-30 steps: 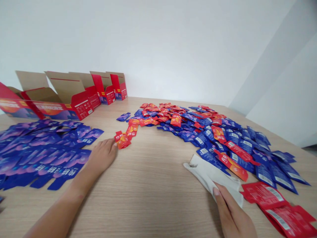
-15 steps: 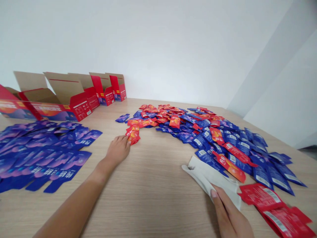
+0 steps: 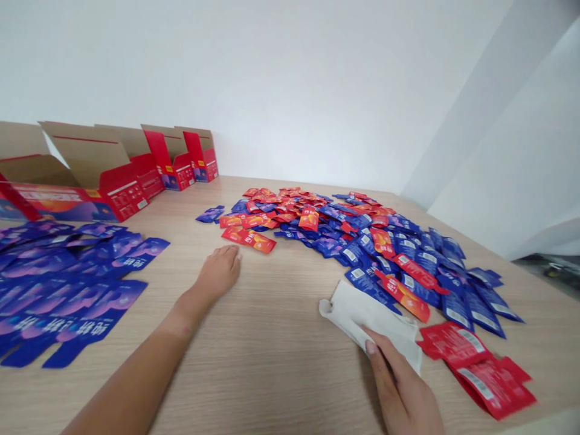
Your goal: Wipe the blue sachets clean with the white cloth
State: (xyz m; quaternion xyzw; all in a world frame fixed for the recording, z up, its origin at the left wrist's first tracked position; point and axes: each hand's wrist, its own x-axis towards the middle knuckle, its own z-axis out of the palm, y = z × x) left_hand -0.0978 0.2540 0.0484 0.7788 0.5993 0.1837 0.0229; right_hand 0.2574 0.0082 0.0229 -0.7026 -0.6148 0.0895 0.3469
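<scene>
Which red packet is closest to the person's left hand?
The red-and-orange packet lying flat at the front of the pile, just past the left hand. The other red packets lie farther back.

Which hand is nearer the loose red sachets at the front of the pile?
Left. The left hand rests just short of the red sachets, without touching them; the right hand is much farther away, to their right and nearer the camera, on a white cloth.

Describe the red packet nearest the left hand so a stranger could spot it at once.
On the wooden table, find the big heap of blue and red packets. Just beyond the left hand, at the heap's front edge, lies a red and orange packet. It sits nearest that hand, slightly apart from the pile.
</scene>
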